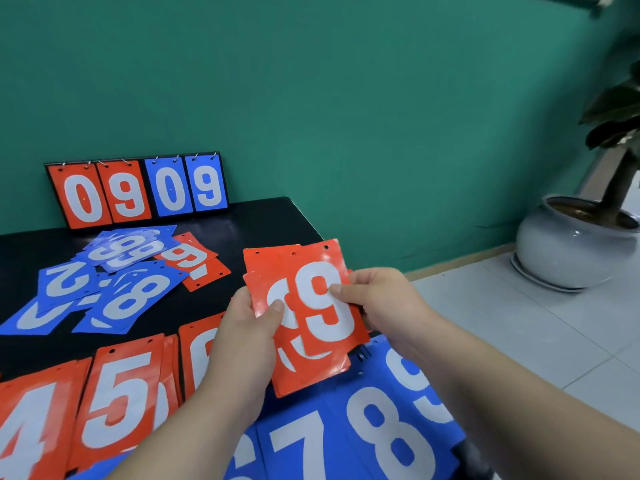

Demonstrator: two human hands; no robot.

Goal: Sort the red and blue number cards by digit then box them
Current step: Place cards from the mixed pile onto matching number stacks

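Both hands hold a small stack of red 9 cards (pixel 311 317) above the black table (pixel 263 220). My left hand (pixel 249 337) grips the stack's left edge with the thumb on top. My right hand (pixel 377 303) pinches the top card at its right edge. Red piles showing 4 (pixel 27 434), 5 (pixel 121 400) and a half-hidden 6 (pixel 199 355) lie in a row at the near left. Blue piles showing 7 (pixel 298 445), 8 (pixel 391 434) and 9 (pixel 415 379) lie under my forearms. Loose blue cards (pixel 114 282) and red cards (pixel 194 261) are scattered further back.
A flip scoreboard (pixel 138 190) reading 09 in red and 09 in blue leans against the green wall at the table's back. To the right, off the table, a potted plant in a grey pot (pixel 568 244) stands on the tiled floor.
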